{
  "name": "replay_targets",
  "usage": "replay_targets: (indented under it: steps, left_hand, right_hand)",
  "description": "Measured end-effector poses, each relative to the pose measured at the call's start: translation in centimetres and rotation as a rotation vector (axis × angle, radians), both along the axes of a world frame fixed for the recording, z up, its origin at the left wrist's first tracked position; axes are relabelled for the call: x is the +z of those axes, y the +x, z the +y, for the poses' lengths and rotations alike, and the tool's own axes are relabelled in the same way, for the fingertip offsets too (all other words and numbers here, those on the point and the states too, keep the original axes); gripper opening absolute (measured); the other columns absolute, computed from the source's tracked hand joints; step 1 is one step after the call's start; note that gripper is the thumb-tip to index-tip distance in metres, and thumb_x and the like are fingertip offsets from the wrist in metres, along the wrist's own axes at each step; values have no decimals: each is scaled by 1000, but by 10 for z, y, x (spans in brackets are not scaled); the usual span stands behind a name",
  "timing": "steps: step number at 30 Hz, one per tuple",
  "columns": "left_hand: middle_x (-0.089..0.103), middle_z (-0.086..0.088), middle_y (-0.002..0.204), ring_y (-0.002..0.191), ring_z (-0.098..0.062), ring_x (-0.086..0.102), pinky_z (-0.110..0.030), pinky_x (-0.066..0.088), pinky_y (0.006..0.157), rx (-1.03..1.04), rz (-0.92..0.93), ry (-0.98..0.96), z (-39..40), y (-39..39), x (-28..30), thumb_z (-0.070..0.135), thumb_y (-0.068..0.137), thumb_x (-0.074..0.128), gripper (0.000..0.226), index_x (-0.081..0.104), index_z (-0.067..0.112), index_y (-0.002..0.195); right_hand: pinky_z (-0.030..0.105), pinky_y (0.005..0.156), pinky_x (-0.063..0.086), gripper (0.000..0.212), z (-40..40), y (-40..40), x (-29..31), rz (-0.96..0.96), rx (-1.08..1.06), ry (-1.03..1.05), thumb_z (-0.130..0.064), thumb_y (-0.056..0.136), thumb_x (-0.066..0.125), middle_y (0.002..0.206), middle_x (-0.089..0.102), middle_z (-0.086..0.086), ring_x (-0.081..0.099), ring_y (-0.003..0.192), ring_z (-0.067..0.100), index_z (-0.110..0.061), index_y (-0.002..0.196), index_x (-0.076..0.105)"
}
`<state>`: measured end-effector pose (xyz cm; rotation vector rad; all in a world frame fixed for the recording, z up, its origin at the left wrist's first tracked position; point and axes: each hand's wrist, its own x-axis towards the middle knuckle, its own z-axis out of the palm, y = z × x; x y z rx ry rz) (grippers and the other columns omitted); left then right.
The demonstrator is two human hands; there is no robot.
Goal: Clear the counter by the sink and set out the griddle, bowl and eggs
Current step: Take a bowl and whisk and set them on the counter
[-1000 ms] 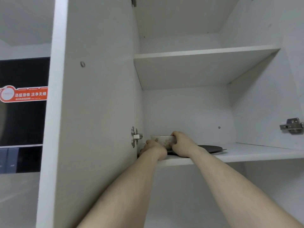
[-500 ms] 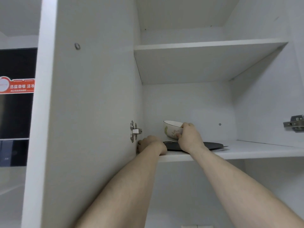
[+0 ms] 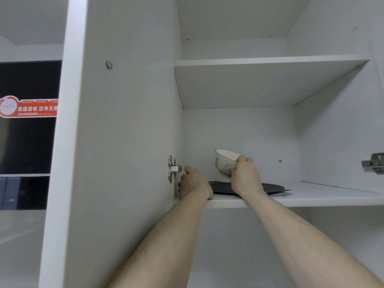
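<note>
The right hand [image 3: 245,175] grasps the bowl [image 3: 225,164] by its right side, thumb on the rim and fingers curled against the outer wall. The bowl is tilted, its mouth turned up and to the left, and it hangs clear above the griddle [image 3: 272,188]. The left hand [image 3: 193,183] sits at the griddle's left edge with its fingers curled; what they close on is hidden behind the hand, so I cannot tell whether it grips the griddle or only rests there.

The griddle, dark and flat, lies on the lower shelf [image 3: 322,197] of an open white cupboard, its thin handle pointing right. Left of the griddle the open door [image 3: 124,142] stands edge-on, a metal hinge [image 3: 172,169] just beside the left hand. A second hinge [image 3: 374,166] shows far right of the griddle. Above it runs an upper shelf [image 3: 259,61]. Beyond the door, well left of the griddle, a red sticker [image 3: 29,108] crosses a dark panel.
</note>
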<state>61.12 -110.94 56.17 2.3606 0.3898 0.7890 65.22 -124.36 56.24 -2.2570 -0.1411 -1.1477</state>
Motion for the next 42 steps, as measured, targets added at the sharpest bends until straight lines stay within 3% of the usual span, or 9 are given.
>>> replay_targets:
  steps: [5,10,17,21,24,29,32,38,42]
  left_hand:
    - [53,-14,134,116,-35,63,-39,48,81,-2,-214,4,-3,-11,-2,0,94,54,40,34,11,127]
    - [54,-7,127,107,-33,66,-39,43,70,-23,-375,-19,-11,-31,-7,-1,97,47,30,39,14,122]
    - [49,0,136,107,-30,65,-34,42,72,-165,-514,-64,-11,-66,-26,-1,97,48,39,43,17,131]
    - [51,2,136,111,-26,64,-36,45,78,-304,-625,-61,-10,-92,-43,1,100,42,36,47,17,133]
    - [51,1,134,117,-19,62,-29,44,83,-437,-653,-103,-7,-115,-61,1,102,41,33,48,14,133]
    - [55,0,123,113,2,51,-4,39,75,-570,-676,-112,7,-165,-102,-7,99,41,36,51,9,128]
    - [55,4,115,96,-7,50,-26,42,77,-606,-634,-82,22,-197,-130,3,102,44,30,51,15,129]
    - [55,16,113,102,1,54,-14,44,80,-675,-388,-86,71,-265,-204,23,108,43,28,47,27,135]
    - [56,14,110,91,-1,56,-15,44,76,-626,-261,-45,122,-298,-260,24,108,43,28,47,26,136]
  right_hand:
    - [42,78,46,27,-3,-4,3,-42,22,52,-3,96,56,126,46,16,59,104,46,-5,121,49]
    - [43,73,44,11,-5,-17,4,-153,46,88,-13,102,52,120,48,15,58,96,45,-7,111,50]
    - [31,72,28,16,-13,-53,-6,-303,114,394,-23,103,54,114,54,14,45,88,25,-8,110,56]
    - [38,78,45,19,-23,-80,-22,-347,150,411,-29,101,58,106,58,9,49,85,19,-11,105,60]
    - [34,83,49,13,-24,-111,-42,-379,210,418,-25,100,62,104,60,7,53,85,13,-13,101,64]
    - [14,73,48,8,-13,-171,-91,-410,243,505,-20,99,64,99,61,8,60,80,1,-13,94,64]
    - [5,73,44,4,-3,-211,-124,-417,269,581,-11,98,64,99,57,7,60,81,-6,-12,95,63]
    - [6,83,49,5,21,-278,-218,-313,283,595,-6,98,64,103,56,8,63,90,-7,-2,101,64]
    - [21,91,55,3,45,-305,-289,-124,317,548,-10,98,65,102,58,4,66,96,4,-11,100,64]
